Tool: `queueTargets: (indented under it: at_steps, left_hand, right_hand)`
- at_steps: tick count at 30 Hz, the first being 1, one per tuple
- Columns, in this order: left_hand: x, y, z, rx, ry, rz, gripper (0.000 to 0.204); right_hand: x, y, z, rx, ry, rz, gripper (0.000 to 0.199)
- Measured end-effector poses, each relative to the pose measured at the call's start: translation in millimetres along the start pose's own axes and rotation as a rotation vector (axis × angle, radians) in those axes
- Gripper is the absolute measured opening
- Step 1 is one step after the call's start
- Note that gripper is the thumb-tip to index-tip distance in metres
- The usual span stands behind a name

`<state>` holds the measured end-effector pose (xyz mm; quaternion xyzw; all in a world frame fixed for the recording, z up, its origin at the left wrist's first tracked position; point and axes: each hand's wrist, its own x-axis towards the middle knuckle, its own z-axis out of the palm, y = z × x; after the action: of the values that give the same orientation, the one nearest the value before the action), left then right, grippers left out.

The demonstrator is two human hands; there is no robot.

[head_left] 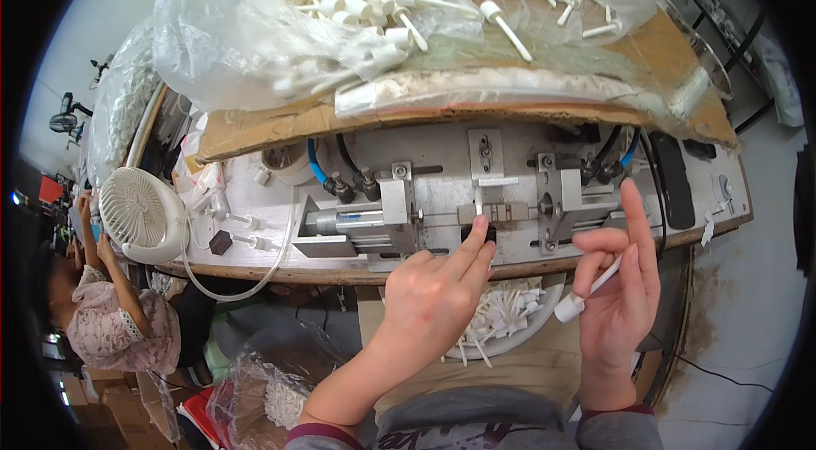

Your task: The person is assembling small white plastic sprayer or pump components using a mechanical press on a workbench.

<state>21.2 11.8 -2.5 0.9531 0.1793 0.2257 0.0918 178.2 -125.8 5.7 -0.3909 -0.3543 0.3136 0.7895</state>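
Note:
At the metal fixture (510, 214) on the bench, my left hand (433, 293) has its index and middle fingers together. Their tips meet a small white plastic stick (478, 197) standing at the metal block between two cylinders; my thumb is hidden below. Off to the right, palm up, my right hand (625, 301) holds a white cap with a thin stem (571, 307) between curled fingers, its index finger raised. The cap points down and left. Under my hands is a round white tray (552, 297) with many white stemmed pieces.
A cardboard shelf (255, 131) above the fixture bears an open plastic bag (204, 42) of white capped stems. A fan (140, 216) stands left, a dark phone-like slab (674, 182) right. Pneumatic cylinders (353, 220) with hoses flank the fixture. Another person (115, 305) sits at far left.

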Motion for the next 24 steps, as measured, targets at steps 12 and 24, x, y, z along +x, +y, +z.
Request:
queueTargets:
  at_steps: [12,24]
  left_hand:
    - [-8.3,6.9,-44.6,-0.508,0.395,0.071,0.04]
    - [-36.3,-6.5,-38.4,-0.392,0.362,-0.003,0.037]
  right_hand:
    - [67.7,12.9,89.6,0.022,-0.154,0.14,0.051]
    - [304.3,93.9,183.8,-1.707,-0.369,-0.064,0.091]
